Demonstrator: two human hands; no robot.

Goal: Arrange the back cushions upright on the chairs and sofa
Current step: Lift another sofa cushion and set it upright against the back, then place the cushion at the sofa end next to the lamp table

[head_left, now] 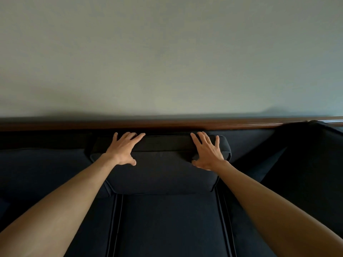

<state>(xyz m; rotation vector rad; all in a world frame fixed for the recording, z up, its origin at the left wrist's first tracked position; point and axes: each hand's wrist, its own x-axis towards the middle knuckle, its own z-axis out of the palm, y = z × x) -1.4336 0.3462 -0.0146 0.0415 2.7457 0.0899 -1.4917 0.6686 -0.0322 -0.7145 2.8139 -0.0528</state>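
Our bare forearms reach far over dark navy fabric sofa seat (167, 225). Left hand (123, 149) and right hand (207, 152), fingers spread flat, press top edge of dark navy rectangular back cushion (159, 171), nothing grasped. We judge middle cushion nearly upright against wooden back rail (167, 124); right dark cushion (304, 154) looks slumped, left side unclear.

Wooden rail (167, 124) blocks behind cushion (161, 171) (wall above).
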